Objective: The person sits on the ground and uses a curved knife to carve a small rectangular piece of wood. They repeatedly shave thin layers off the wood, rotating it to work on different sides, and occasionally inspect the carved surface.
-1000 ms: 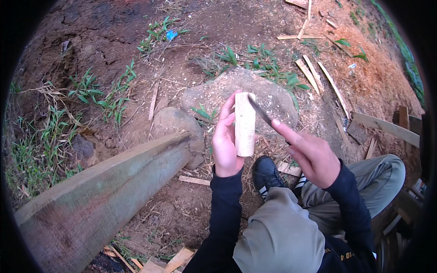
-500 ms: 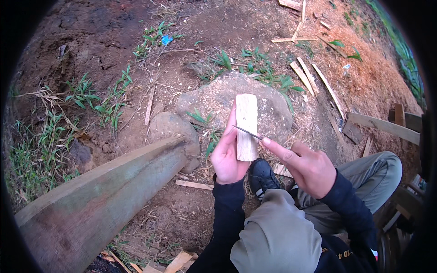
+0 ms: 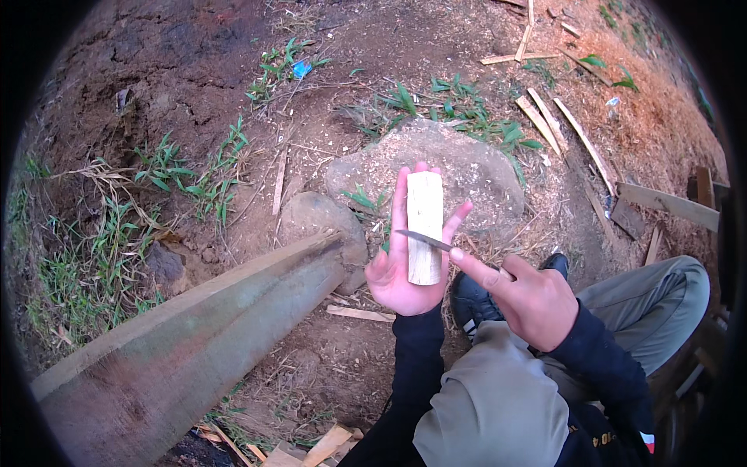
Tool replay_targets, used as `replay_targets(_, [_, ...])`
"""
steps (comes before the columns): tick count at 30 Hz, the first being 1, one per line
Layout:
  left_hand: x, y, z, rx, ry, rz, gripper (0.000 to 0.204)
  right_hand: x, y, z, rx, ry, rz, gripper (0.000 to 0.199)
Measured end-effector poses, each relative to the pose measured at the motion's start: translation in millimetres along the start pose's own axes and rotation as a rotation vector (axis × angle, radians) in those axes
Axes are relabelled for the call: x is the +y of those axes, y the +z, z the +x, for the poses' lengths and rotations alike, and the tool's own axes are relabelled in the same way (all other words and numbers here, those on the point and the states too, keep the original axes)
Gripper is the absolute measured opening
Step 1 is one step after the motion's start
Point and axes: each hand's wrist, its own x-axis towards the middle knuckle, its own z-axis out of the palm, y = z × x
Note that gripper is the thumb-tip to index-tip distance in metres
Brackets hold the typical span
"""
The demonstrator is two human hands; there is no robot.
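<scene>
left hand point(image 3: 405, 268) lay open, i cradled wood block point(image 3: 425, 226) upright on its palm | right hand point(image 3: 533, 300) closed on knife point(image 3: 424, 240), blade across block | over rock point(image 3: 475, 167)

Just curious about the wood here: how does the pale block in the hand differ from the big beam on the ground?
The wood block is short, pale and fresh-cut, lying in the open left hand; the beam is long, weathered and grey-green, lying on the dirt. A knife in the right hand crosses the block; nothing touches the beam. Both are squared wood.
</scene>
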Motion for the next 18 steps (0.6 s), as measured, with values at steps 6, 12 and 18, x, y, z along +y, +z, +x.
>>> replay_targets(6, [3,4,-2,0.058,0.039,0.138,0.104,-9,-4,0,0.045,-0.045,-0.209,0.072])
replay_targets(12, [10,7,-5,0.193,0.120,0.253,0.110,-6,-2,-3,0.038,-0.027,-0.154,0.073])
replay_targets(18, [11,5,-1,0.295,0.096,0.173,0.112,-12,2,0,0.079,-0.041,-0.176,0.074])
